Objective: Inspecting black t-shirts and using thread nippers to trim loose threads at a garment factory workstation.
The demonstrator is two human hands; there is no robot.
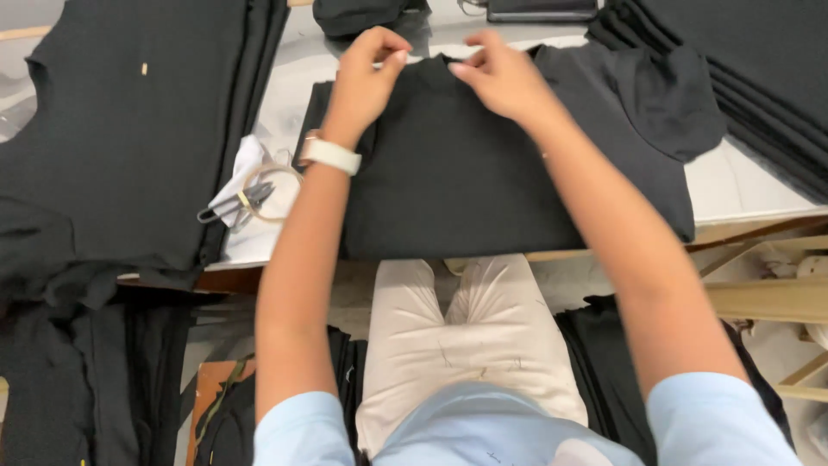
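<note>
Both hands, the left hand [366,73] and the right hand [500,78], are pinching the collar of a folded black T-shirt [457,181], which is lying flat on the white desk [733,185], keeping its neckline square.

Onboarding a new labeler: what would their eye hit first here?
Both hands, left hand and right hand, pinch the collar of a black folded cotton T-shirt at the centre of the white table. Stacks of black garments flank it, with small grey scissors on the left.
</note>
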